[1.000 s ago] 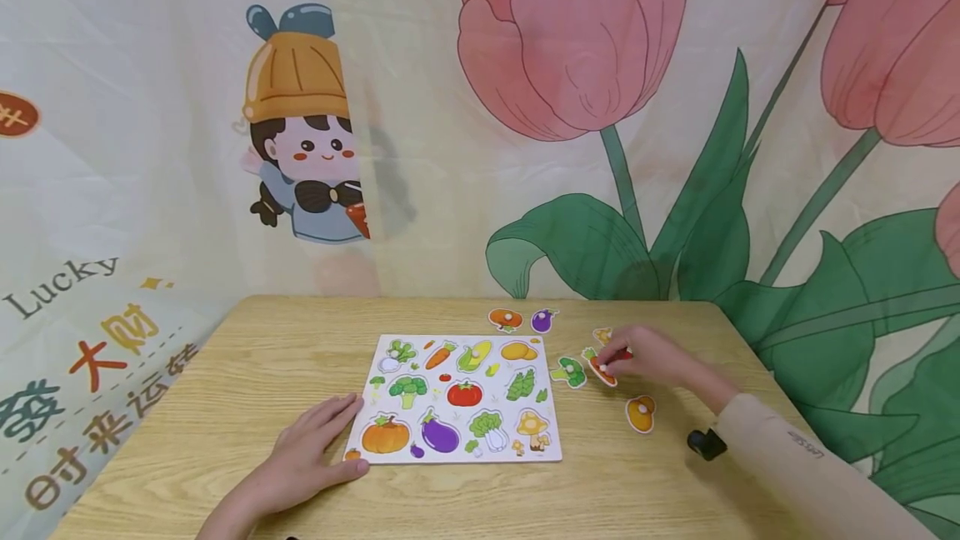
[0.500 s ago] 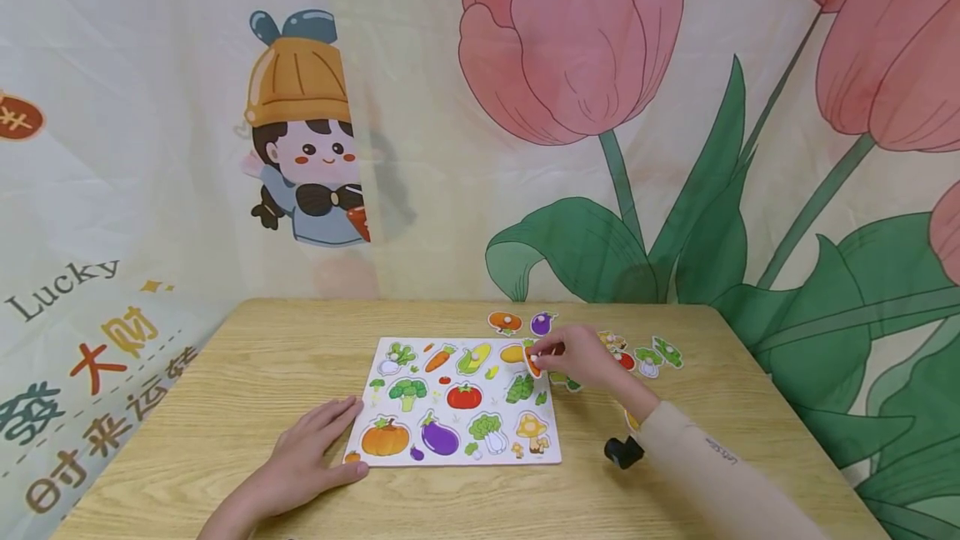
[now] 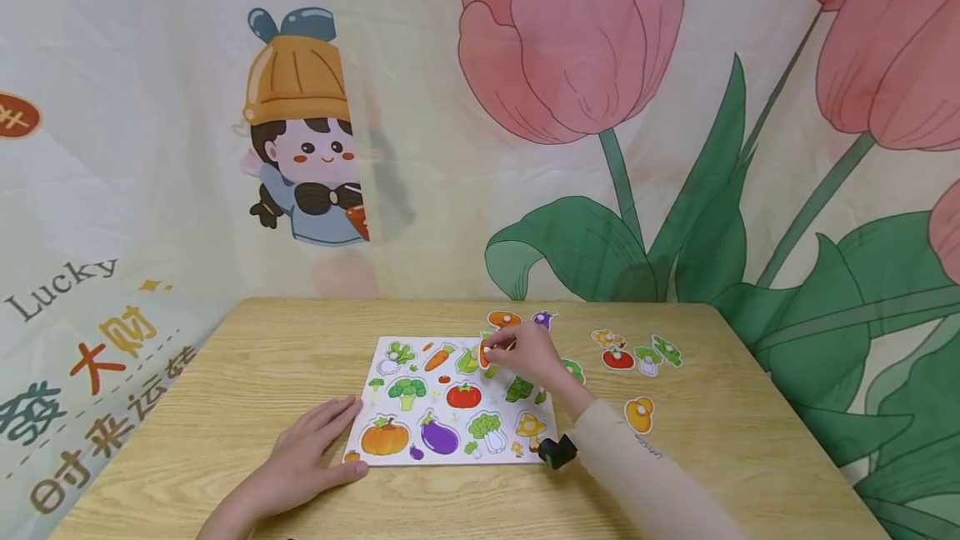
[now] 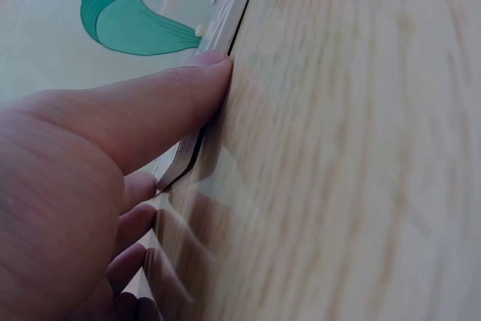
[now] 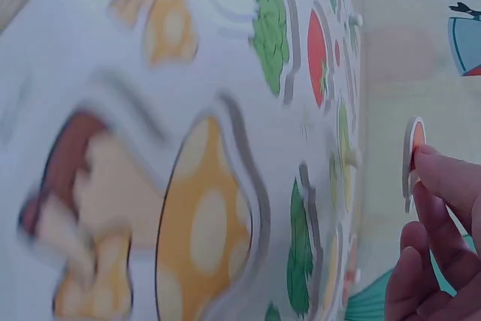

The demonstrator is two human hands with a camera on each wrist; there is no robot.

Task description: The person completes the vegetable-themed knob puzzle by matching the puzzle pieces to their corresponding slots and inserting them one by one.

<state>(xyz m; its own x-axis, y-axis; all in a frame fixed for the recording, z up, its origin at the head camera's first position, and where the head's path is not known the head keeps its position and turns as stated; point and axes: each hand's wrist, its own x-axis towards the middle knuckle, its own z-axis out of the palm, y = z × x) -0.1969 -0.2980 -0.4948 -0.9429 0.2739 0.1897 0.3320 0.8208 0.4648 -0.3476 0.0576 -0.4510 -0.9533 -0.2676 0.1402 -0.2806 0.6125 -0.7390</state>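
My right hand (image 3: 528, 354) pinches a carrot puzzle piece (image 5: 414, 155) by its knob, between thumb and fingers. In the right wrist view the piece is held clear of the vegetable puzzle board (image 3: 427, 457), tilted nearly on edge. It is over the board's upper right, near the corn (image 3: 467, 359) and to the right of the printed carrot (image 3: 439, 357). My left hand (image 3: 307, 452) lies at the board's left edge with its fingers stretched out. Its thumb (image 4: 173, 99) touches the front left corner of the board.
Loose knobbed pieces lie to the right: tomato (image 3: 618, 359), mushroom (image 3: 607, 338), bok choy (image 3: 647, 361), a green vegetable (image 3: 667, 351), potato (image 3: 640, 415) and partly hidden broccoli (image 3: 573, 371). Behind the board are pumpkin (image 3: 504, 320) and eggplant (image 3: 543, 320). A printed curtain (image 3: 420, 107) hangs behind the table.
My right hand has lifted the carrot piece from the table at the right and carried it left over the board. My left hand has stayed in place.
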